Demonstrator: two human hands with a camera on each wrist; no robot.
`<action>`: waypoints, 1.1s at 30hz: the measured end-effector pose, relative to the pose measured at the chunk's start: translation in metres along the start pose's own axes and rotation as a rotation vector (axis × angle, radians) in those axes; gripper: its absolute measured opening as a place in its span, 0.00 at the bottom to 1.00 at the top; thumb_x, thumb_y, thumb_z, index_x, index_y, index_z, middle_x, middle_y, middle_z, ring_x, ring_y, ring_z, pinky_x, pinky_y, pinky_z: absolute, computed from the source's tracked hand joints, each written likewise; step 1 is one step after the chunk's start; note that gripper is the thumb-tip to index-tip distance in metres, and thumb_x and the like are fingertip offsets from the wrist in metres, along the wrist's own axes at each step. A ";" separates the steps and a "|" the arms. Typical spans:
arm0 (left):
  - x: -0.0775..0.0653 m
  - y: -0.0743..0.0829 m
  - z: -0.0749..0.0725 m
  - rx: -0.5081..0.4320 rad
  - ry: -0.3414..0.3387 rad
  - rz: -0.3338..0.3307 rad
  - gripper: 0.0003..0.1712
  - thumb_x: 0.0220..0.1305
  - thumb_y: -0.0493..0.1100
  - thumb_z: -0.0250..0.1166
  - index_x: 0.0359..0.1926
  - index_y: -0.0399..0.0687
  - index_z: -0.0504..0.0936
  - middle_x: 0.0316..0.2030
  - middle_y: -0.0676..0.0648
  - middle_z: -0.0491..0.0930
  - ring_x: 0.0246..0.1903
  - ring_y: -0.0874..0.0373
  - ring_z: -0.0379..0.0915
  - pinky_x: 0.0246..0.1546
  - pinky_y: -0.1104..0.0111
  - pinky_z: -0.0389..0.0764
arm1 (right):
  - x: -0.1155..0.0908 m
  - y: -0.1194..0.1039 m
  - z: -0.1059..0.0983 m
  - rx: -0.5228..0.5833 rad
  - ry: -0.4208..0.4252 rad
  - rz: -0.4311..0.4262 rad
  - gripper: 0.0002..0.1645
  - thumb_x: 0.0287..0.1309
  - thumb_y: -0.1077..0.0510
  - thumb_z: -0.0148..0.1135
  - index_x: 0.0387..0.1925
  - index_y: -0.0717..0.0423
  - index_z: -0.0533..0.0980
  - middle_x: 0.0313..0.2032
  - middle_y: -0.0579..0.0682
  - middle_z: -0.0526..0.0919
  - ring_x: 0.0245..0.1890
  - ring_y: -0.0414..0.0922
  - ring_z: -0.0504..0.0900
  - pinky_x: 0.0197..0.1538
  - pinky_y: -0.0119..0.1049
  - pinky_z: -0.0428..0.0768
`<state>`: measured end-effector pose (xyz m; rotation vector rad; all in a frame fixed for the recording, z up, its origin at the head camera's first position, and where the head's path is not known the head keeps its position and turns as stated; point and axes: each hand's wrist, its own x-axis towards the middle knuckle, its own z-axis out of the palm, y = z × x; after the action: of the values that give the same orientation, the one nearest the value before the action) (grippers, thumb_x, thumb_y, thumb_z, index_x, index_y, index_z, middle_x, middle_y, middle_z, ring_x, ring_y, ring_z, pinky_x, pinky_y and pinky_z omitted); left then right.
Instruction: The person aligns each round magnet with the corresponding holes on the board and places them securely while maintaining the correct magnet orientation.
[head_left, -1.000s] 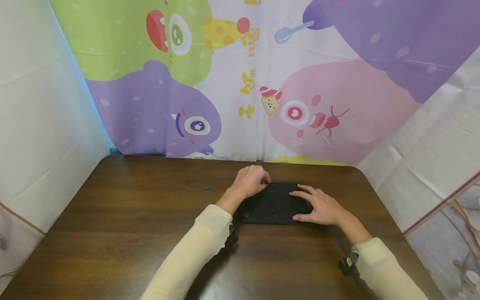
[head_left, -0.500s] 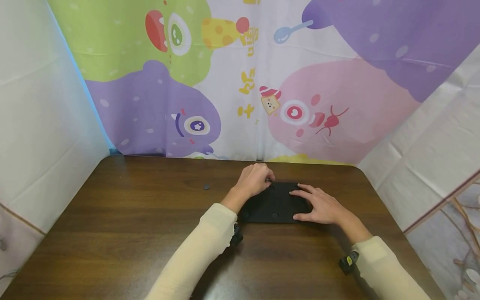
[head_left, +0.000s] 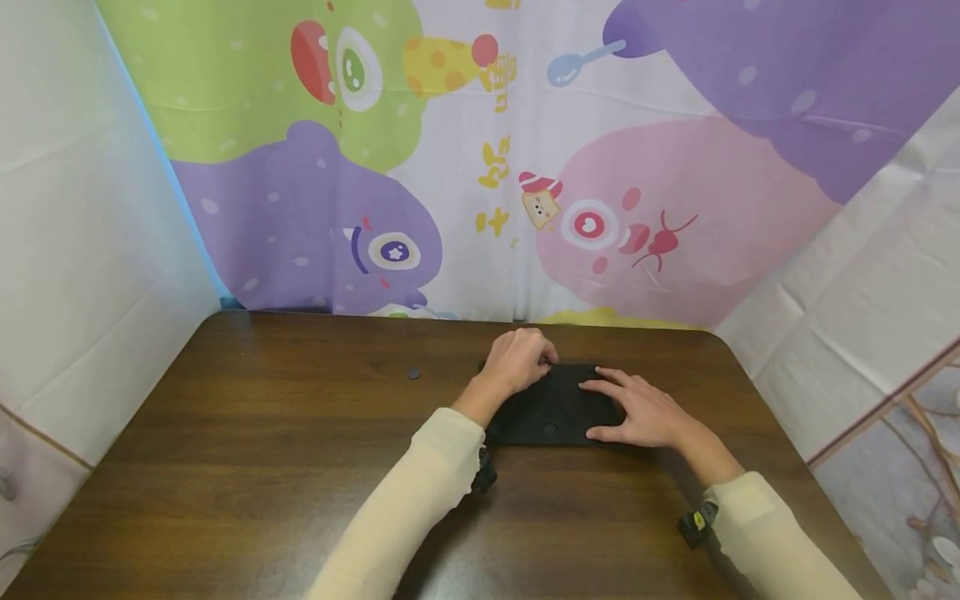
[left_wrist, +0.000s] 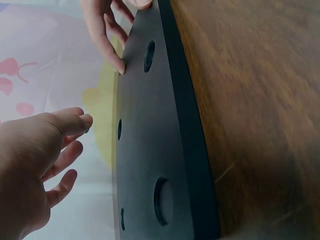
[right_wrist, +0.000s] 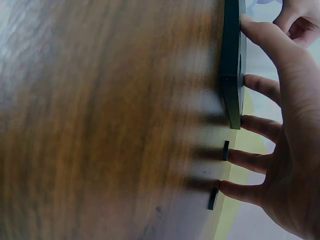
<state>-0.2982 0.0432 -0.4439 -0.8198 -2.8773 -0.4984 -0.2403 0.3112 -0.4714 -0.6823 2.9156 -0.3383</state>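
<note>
- Apparently the work is unfinished: a round recess (left_wrist: 149, 56) in the black board (head_left: 572, 402) looks unfilled, and a small disc (head_left: 414, 374) lies apart on the surface (head_left: 247, 467); how many recesses are filled is unclear.
- The board lies flat between the hands.
- Left hand (head_left: 517, 360): fingers bent above the board's far edge; cannot tell whether they pinch anything.
- Right hand (head_left: 647, 414): fingers spread wide, thumb and fingertips touching the board.

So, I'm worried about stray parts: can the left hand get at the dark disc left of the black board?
Probably yes: nothing in the head view stands between the left hand and the dark disc, though whether that hand holds something is unclear.
</note>
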 end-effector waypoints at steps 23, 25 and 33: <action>0.000 0.004 0.013 0.019 -0.005 -0.044 0.07 0.76 0.42 0.76 0.48 0.58 0.98 0.53 0.56 0.96 0.51 0.56 0.94 0.54 0.59 0.92 | -0.002 -0.004 -0.004 -0.002 0.004 -0.018 0.51 0.63 0.24 0.75 0.81 0.38 0.75 0.85 0.62 0.69 0.76 0.72 0.76 0.61 0.79 0.82; 0.000 0.004 0.015 0.033 -0.002 -0.041 0.07 0.76 0.42 0.76 0.48 0.58 0.98 0.53 0.56 0.96 0.51 0.56 0.94 0.54 0.59 0.92 | -0.001 -0.003 -0.003 -0.002 0.004 -0.014 0.51 0.63 0.24 0.75 0.81 0.38 0.75 0.85 0.62 0.69 0.77 0.72 0.76 0.61 0.79 0.82; 0.001 0.004 0.016 0.086 -0.044 -0.060 0.07 0.77 0.43 0.74 0.48 0.59 0.98 0.52 0.57 0.96 0.50 0.57 0.93 0.54 0.59 0.91 | 0.000 -0.002 -0.002 -0.009 0.005 -0.013 0.51 0.63 0.23 0.74 0.81 0.37 0.75 0.85 0.61 0.69 0.77 0.72 0.76 0.60 0.79 0.83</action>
<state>-0.2975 0.0522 -0.4582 -0.7418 -2.9480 -0.3637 -0.2393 0.3098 -0.4692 -0.7032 2.9204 -0.3294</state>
